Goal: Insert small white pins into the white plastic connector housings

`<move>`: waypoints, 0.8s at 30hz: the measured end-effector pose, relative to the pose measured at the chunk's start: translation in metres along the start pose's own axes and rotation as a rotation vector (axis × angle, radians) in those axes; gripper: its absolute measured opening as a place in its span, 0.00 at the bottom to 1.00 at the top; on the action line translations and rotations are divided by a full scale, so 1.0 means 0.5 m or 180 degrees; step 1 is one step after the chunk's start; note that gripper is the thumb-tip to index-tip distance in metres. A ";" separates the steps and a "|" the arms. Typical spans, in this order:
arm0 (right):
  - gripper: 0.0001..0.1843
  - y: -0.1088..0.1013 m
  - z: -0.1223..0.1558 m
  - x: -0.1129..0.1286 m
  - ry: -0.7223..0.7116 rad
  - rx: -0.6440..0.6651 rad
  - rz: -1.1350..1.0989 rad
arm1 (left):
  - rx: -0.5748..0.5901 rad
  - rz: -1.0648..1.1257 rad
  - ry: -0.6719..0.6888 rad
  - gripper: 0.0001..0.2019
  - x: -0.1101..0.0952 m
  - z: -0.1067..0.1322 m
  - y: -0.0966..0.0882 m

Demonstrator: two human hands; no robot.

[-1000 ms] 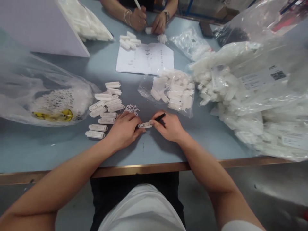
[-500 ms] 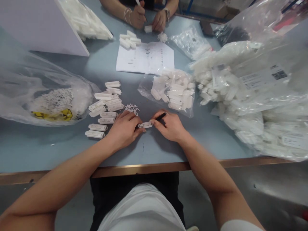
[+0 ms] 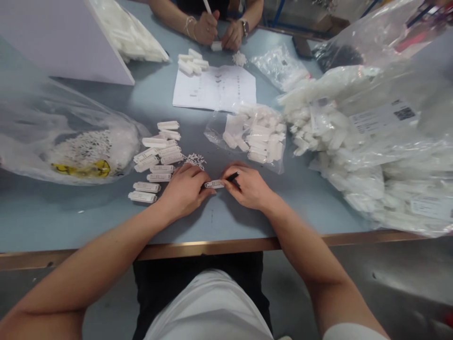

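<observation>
Between my two hands lies a small white plastic strip with a row of holes, resting on the grey table. My left hand is closed and pinches the strip's left end. My right hand is closed round a thin black tool, whose tip points at the strip's right end. Just left of my left hand lie several finished white strips in loose rows. A little heap of tiny white pieces sits right above my left hand.
An open clear bag of white parts lies beyond my hands, with a printed sheet behind it. Big bags fill the right side and the left. A white board leans at far left. Another person's hands work at the far edge.
My hands and the strip stay almost where they were; the black tool has dipped a little lower toward the strip. The other person's hands shifted slightly.
</observation>
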State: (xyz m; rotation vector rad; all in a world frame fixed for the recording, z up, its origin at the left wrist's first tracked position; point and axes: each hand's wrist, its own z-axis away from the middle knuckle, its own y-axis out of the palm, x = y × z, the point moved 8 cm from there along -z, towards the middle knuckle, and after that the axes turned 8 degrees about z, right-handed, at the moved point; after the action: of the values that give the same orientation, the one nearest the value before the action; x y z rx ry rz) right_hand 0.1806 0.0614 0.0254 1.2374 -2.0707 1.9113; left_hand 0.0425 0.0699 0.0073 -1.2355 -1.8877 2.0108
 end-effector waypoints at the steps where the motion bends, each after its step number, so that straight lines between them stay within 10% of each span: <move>1: 0.09 -0.002 0.000 -0.006 0.0088 -0.0019 -0.0108 | -0.0002 -0.0006 0.0007 0.12 -0.001 0.000 0.000; 8: 0.18 -0.039 0.023 -0.099 0.1334 -0.0887 -0.1320 | -0.0056 0.0009 0.0039 0.11 -0.001 0.000 -0.004; 18: 0.16 -0.025 0.018 -0.108 0.1444 -0.0749 -0.1084 | -0.0170 0.0041 0.0069 0.12 -0.009 0.001 -0.012; 24: 0.17 -0.023 0.016 -0.106 0.1421 -0.0626 -0.0698 | -0.1245 -0.0624 -0.0726 0.18 0.062 0.021 -0.156</move>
State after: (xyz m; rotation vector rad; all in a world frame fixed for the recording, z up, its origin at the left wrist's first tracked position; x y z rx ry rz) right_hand 0.2268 0.0820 0.0039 0.8566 -1.7602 1.6539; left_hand -0.0181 0.0967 0.0600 -0.8689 -2.4921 1.8019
